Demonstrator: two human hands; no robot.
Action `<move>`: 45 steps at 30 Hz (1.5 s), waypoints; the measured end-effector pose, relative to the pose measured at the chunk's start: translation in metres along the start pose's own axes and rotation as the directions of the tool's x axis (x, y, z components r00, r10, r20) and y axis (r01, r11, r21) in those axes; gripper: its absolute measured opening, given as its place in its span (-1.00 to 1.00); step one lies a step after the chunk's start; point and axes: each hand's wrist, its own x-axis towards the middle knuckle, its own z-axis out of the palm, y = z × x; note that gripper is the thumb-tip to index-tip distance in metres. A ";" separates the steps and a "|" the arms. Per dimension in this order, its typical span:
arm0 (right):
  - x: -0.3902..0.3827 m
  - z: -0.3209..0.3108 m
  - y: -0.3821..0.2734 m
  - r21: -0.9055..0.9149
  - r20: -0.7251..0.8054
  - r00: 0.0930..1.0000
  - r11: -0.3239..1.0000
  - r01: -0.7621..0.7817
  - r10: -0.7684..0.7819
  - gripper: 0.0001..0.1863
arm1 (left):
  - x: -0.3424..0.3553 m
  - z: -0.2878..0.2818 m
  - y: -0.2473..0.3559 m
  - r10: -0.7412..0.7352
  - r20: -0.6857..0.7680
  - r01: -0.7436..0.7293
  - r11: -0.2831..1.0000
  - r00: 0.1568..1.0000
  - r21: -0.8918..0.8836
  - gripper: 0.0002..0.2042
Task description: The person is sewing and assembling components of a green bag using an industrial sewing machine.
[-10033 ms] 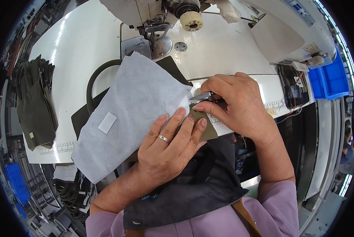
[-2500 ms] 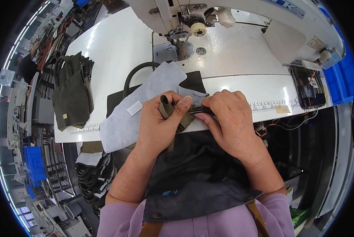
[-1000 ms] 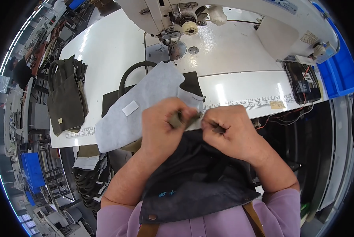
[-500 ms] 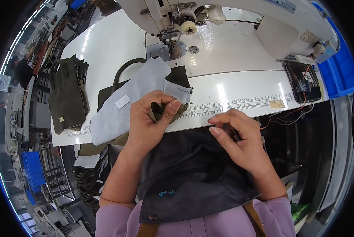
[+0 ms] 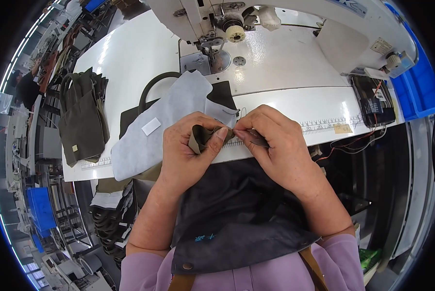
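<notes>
My left hand [image 5: 184,150] is closed, its thumb and fingers pinching a folded edge of olive fabric [image 5: 197,140]. The fold belongs to a bag piece whose pale grey backing [image 5: 173,104] lies spread over the table, with a small white label [image 5: 151,126] on it. A dark curved handle [image 5: 152,83] and dark fabric show beside and under the backing. My right hand [image 5: 283,148] is closed too, its fingertips meeting the fold's right end. A flat dark grey thing [image 5: 257,138] shows under its fingers; its kind is unclear. A thin thread loop stands just above.
A sewing machine [image 5: 217,43] stands beyond my hands on the white table [image 5: 135,43], which has a printed ruler strip. A stack of dark olive bag pieces [image 5: 84,119] lies at the left. A black pouch-like pack [image 5: 374,102] and blue bin [image 5: 416,87] are at the right.
My right hand has moved left and slightly up to the end of the fold, and its fingers have closed there. The left hand keeps its hold on the fabric.
</notes>
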 end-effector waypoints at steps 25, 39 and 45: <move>-0.006 0.003 0.012 -0.175 -0.126 0.984 0.979 0.101 -0.124 -0.58 | 0.004 0.001 0.004 -0.052 0.019 0.051 0.997 0.998 0.061 -0.92; -0.002 0.007 -0.004 -0.288 -0.045 0.995 0.955 0.068 -0.085 -0.71 | 0.001 -0.001 -0.004 -0.198 -0.031 0.191 0.970 0.980 -0.152 -0.87; 0.001 0.013 0.003 -0.353 -0.085 0.984 0.928 0.115 -0.155 -0.72 | 0.002 -0.001 -0.003 -0.199 -0.032 0.191 0.968 0.980 -0.165 -0.86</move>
